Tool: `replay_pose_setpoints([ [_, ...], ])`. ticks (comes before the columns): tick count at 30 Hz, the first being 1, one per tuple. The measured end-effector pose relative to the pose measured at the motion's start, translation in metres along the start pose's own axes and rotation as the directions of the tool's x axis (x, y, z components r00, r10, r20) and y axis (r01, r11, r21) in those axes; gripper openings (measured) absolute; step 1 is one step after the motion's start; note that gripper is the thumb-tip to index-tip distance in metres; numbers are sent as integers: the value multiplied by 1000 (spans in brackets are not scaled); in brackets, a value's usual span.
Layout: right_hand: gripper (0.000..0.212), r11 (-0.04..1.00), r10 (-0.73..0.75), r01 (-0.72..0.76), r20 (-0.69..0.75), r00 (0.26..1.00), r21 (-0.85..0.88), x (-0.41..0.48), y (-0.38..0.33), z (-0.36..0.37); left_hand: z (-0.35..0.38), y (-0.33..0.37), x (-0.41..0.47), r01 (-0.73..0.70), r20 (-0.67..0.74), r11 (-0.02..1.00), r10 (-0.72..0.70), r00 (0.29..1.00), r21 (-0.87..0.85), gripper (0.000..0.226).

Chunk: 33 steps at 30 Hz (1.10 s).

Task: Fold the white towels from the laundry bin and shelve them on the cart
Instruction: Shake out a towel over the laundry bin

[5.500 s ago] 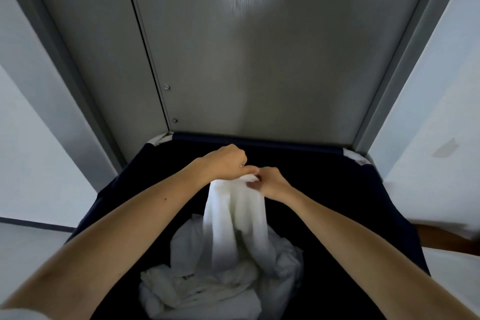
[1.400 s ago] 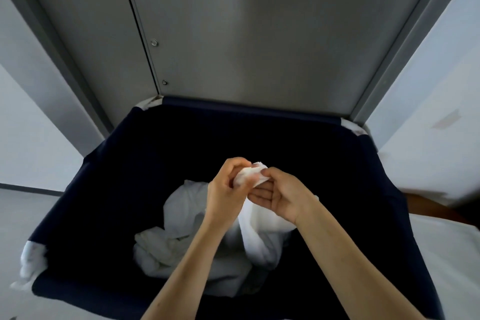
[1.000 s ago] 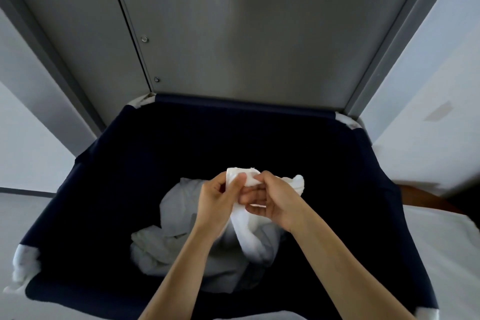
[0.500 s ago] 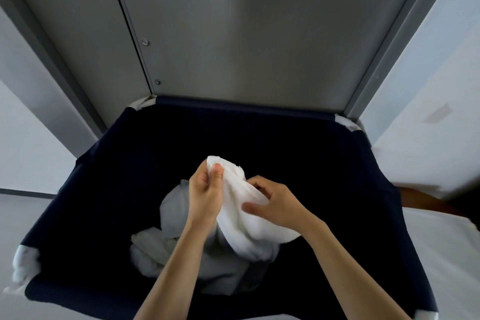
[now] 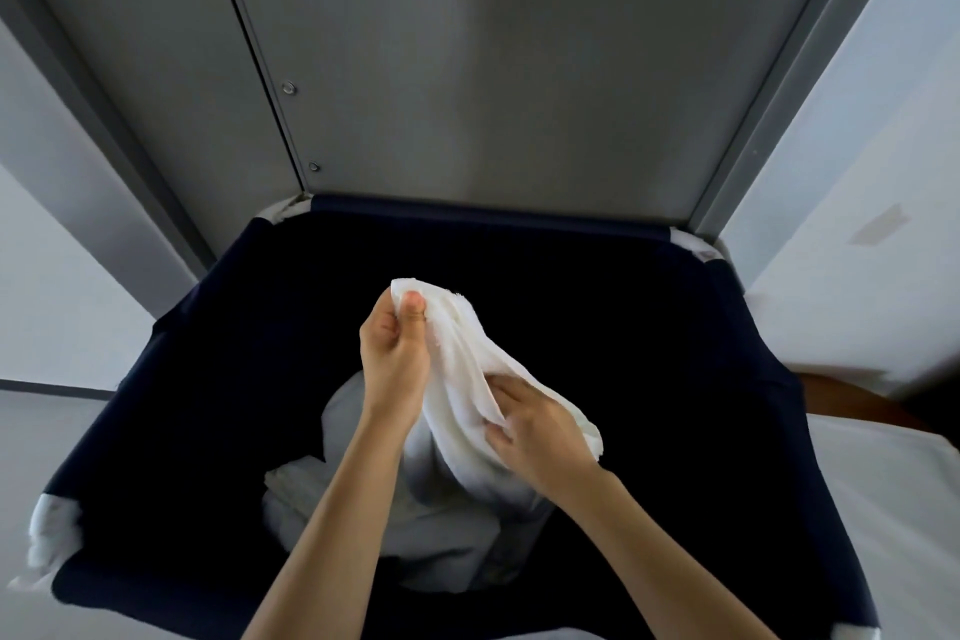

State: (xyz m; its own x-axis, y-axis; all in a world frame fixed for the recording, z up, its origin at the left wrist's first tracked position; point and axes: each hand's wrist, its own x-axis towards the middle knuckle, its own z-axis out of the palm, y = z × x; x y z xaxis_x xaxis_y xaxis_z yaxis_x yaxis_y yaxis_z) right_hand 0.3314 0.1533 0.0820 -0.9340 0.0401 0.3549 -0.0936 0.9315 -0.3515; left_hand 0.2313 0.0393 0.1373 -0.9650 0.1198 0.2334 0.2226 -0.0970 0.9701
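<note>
Both hands hold one white towel (image 5: 462, 359) above the dark laundry bin (image 5: 675, 327). The left hand (image 5: 392, 353) pinches its top corner between thumb and curled fingers, raised high; the right hand (image 5: 535, 426) grips the cloth lower down, fingers curled into the folds. More towels (image 5: 405, 509) lie heaped at the bottom of the bin — the lifted one hangs down to them. A grey door (image 5: 493, 68) stands behind.

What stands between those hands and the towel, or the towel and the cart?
Nothing visible: the left hand pinches the top corner of the white towel, the right hand grips it lower, above the laundry bin. The cart is out of view, so that path cannot be judged.
</note>
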Motion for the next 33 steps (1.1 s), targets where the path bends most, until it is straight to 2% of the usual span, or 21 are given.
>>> replay_pose_setpoints([
  [2,44,992,59,-30,231,971,-126,3,11,-6,-2,1,7,25,-1,999,-26,1000,-44,36],
  [3,47,984,129,-75,353,927,-163,5,17,-8,-3,1,13,39,-4,997,-40,999,-60,31],
  [5,54,944,328,-240,585,741,-226,9,34,-14,-5,1,27,58,-8,997,-58,998,-50,30],
  [6,55,918,395,-307,623,675,-250,10,44,-18,-6,0,35,68,-14,997,-68,998,-40,33],
  [7,53,900,432,-353,627,648,-256,14,53,-24,-7,0,43,82,-23,996,-83,996,-41,36],
  [11,49,876,474,-407,625,621,-259,32,90,-43,-4,-3,74,121,-28,992,-122,992,-33,36],
  [13,49,871,491,-345,622,610,-350,43,102,-50,1,-1,86,120,5,993,-120,993,-20,34],
  [17,50,838,503,-188,591,630,-512,52,114,-63,9,15,104,103,29,994,-104,994,32,29],
  [21,47,762,430,-40,459,777,-646,64,123,-103,9,35,130,-18,50,946,2,999,324,34],
  [23,47,719,422,-91,328,845,-689,84,127,-138,5,53,149,-106,57,877,90,994,470,28],
  [25,44,696,407,-182,172,897,-695,110,132,-175,0,72,168,-174,85,797,153,984,579,31],
  [27,41,736,391,-288,37,920,-612,133,133,-209,-4,91,183,-252,149,724,204,968,642,33],
  [29,38,781,384,-339,-24,923,-525,146,130,-231,-6,101,194,-311,228,672,213,950,672,32],
  [33,31,857,355,-350,-58,933,-379,157,127,-238,-3,96,200,-373,289,603,236,928,705,29],
])
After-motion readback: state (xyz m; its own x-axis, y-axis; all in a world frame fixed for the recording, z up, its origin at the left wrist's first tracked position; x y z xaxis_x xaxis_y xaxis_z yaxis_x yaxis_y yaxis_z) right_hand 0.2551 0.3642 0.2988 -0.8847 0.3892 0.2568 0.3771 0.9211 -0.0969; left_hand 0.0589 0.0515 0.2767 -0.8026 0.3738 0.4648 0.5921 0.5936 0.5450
